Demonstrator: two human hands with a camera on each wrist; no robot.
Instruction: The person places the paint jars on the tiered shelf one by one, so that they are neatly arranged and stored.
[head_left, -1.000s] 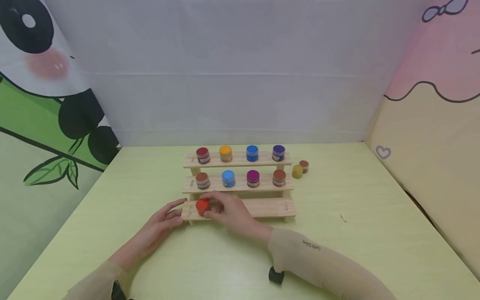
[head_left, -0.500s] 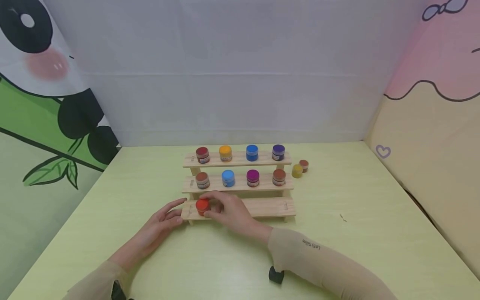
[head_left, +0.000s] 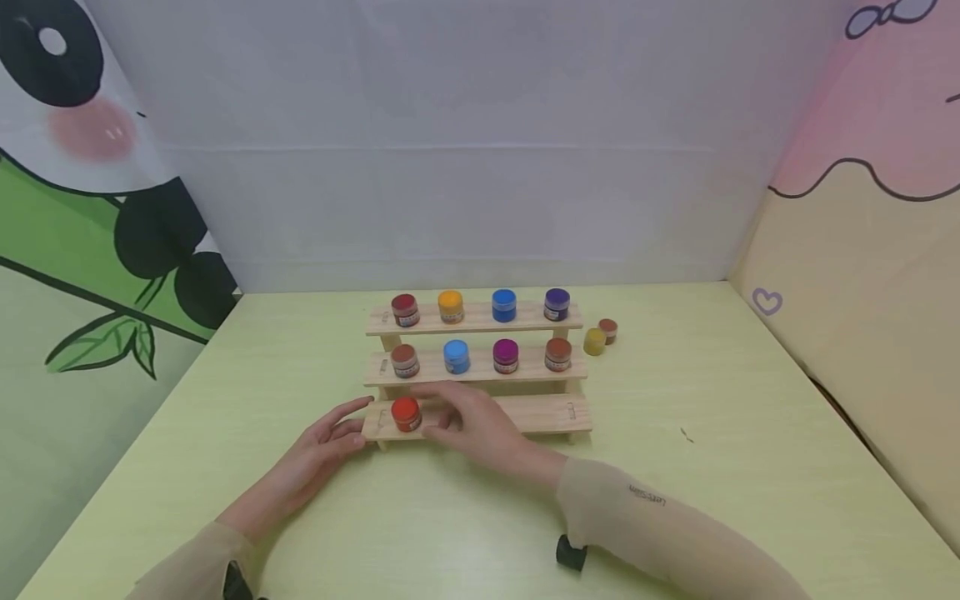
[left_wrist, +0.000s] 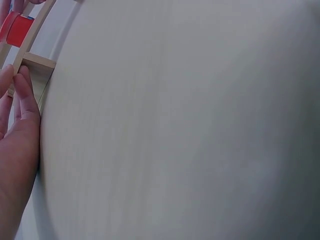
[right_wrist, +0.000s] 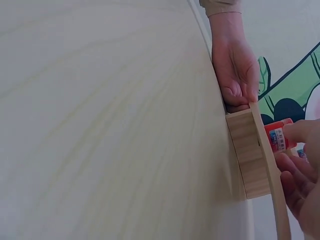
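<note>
A small red paint jar (head_left: 407,414) stands upright at the left of the lowest step of a three-step wooden rack (head_left: 540,414). My right hand (head_left: 476,425) is just right of that jar, fingers loosely bent and apart from it, with nothing held. In the right wrist view the jar's label faces the camera close to that hand's fingertips. At the left end of the lowest step, my left hand (head_left: 318,457) pinches the board between thumb and fingers, also visible in the left wrist view. Part of the step lies hidden behind my right hand.
Several jars line the upper two steps, among them an orange jar (head_left: 452,307), a light blue jar (head_left: 457,357) and a magenta jar (head_left: 506,356). Right of the rack, a yellow jar (head_left: 595,342) and a brownish jar (head_left: 608,331) stand on the table (head_left: 675,500).
My right hand has let go of the red paint jar and moved slightly right. The jar stays on the lowest step. My left hand has kept its place.
</note>
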